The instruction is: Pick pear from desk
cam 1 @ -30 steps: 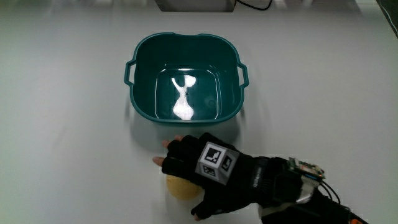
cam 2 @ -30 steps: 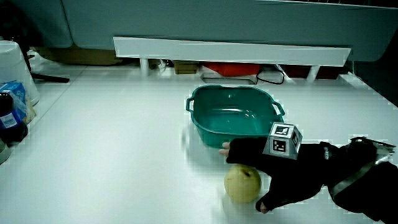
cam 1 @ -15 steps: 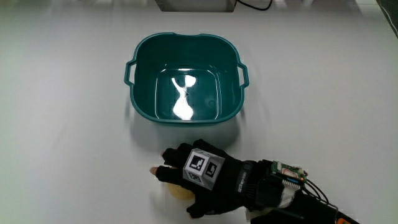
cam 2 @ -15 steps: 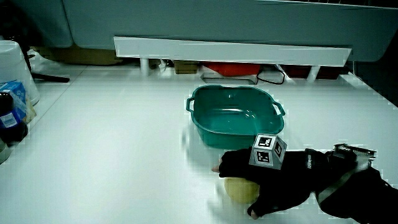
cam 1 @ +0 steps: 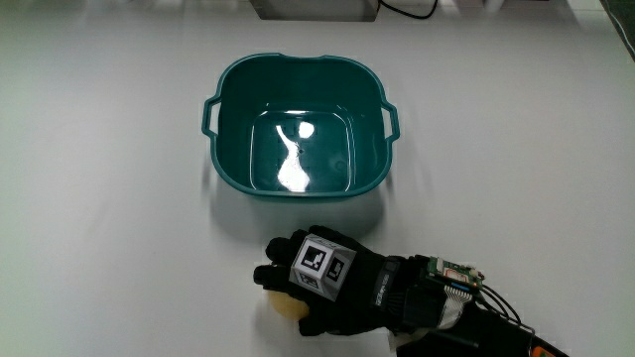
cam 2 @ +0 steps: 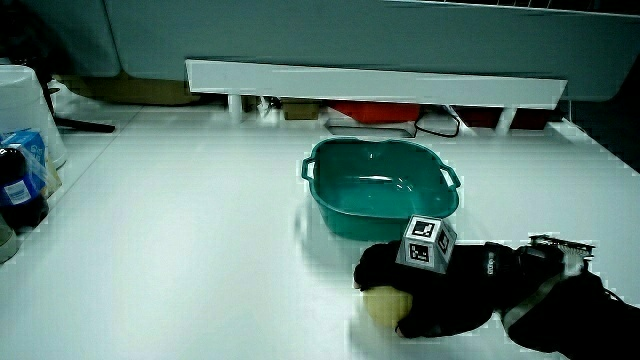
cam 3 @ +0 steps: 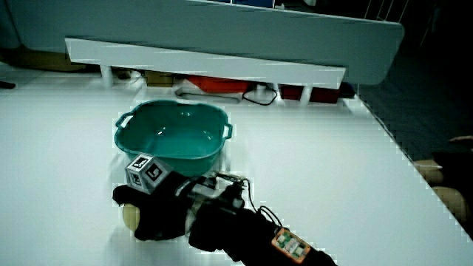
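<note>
Bench: a white bench (cam 1: 109, 198), seen from above in the main view and from the person's side in both side views.

Basin: a teal plastic basin (cam 1: 301, 124) with a small handle on each of two sides stands near the middle of the bench. It is upright and open, with nothing visible inside except glare on its floor. It also shows in both side views (cam 2: 381, 187) (cam 3: 173, 138).

Pear: a pale yellow pear (cam 1: 282, 302) lies on the bench, nearer to the person than the basin and just apart from it. Only a small part of it shows, under the fingers. In a side view (cam 2: 385, 303) it sits low on the bench surface.

Hands: the black gloved hand (cam 1: 322, 280) lies over the pear, fingers curled down and closed around it. A small patterned cube (cam 1: 324, 263) sits on the back of the glove.

Forearm: the forearm (cam 1: 466, 322) reaches from the hand toward the person's edge of the bench.

Partition: a low white partition (cam 2: 375, 85) runs along the bench edge farthest from the person.
</note>
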The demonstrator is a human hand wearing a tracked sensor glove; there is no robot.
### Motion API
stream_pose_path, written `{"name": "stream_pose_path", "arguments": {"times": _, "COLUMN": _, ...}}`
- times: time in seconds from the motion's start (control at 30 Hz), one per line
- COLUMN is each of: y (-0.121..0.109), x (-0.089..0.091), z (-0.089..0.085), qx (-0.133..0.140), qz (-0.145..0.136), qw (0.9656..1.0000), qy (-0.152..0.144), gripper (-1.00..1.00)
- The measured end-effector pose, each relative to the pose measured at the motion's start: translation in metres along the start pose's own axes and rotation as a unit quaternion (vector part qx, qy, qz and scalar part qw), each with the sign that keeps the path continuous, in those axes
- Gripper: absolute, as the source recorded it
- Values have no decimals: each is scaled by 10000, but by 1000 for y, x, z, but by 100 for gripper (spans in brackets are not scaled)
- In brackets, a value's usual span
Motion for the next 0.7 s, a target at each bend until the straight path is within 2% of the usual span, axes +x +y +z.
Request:
{"name": "stream_pose_path", "arguments": {"times": 0.17, "y": -5, "x": 4, "z": 6, "qx": 93, "qz": 22, "qw": 9998, "qy": 147, "gripper": 100}}
{"name": "stream_pose_path", "arguments": {"times": 0.27, "y": -11, "x": 9, "z": 18, "qx": 255, "qz": 2, "qw": 9997, "qy": 63, "gripper": 100}}
{"name": "stream_pose_path", "arguments": {"times": 0.33, "y": -14, "x": 16, "z": 27, "qx": 372, "qz": -31, "qw": 9989, "qy": 270, "gripper": 100}}
{"name": "stream_pose_path", "arguments": {"times": 0.4, "y": -16, "x": 24, "z": 33, "qx": 386, "qz": -84, "qw": 9990, "qy": 189, "gripper": 100}}
{"name": "stream_pose_path", "arguments": {"times": 0.43, "y": -19, "x": 26, "z": 43, "qx": 492, "qz": -128, "qw": 9985, "qy": 183, "gripper": 100}}
{"name": "stream_pose_path", "arguments": {"times": 0.5, "y": -16, "x": 37, "z": 40, "qx": 426, "qz": -199, "qw": 9987, "qy": 190, "gripper": 100}}
{"name": "stream_pose_path", "arguments": {"times": 0.6, "y": -21, "x": 47, "z": 58, "qx": 579, "qz": -320, "qw": 9976, "qy": 183, "gripper": 100}}
{"name": "stream_pose_path", "arguments": {"times": 0.7, "y": -21, "x": 56, "z": 66, "qx": 662, "qz": -436, "qw": 9968, "qy": 110, "gripper": 100}}
